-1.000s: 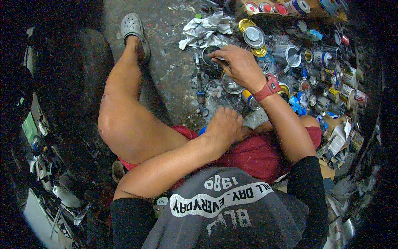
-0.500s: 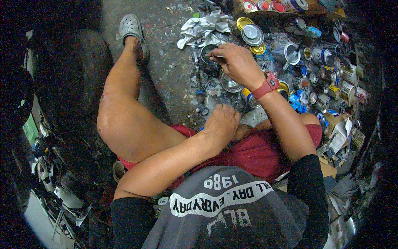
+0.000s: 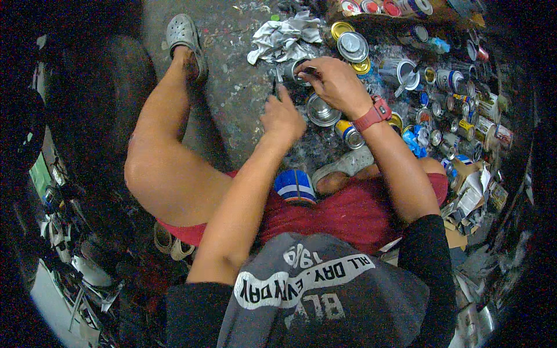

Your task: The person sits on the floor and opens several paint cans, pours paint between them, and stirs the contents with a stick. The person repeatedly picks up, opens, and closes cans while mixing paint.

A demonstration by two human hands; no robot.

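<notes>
My right hand (image 3: 335, 87), with a red watch at the wrist, hovers over a small open can (image 3: 298, 71). Its fingers are pinched together around something dark and small, too hidden to name. My left hand (image 3: 282, 118) reaches just left of that can. Its fingers close around a slim tool with a metal tip (image 3: 279, 75); the palm hides most of it. Below the right hand stands a silver-topped tin (image 3: 323, 110), with a yellow and blue can (image 3: 350, 134) beside it. A blue and white can (image 3: 295, 187) sits between my thighs.
Crumpled white cloth or paper (image 3: 284, 37) lies beyond my hands. Loose lids (image 3: 353, 46) and an open can with a stirrer (image 3: 399, 74) are to the right, beside many small cans. A cardboard box of cans (image 3: 400, 11) is at the back. Scraps and cartons (image 3: 473, 191) pile up at right.
My left hand has moved forward from near my lap to the slim tool, uncovering the blue and white can. My right hand has stayed over the small can, shifting slightly.
</notes>
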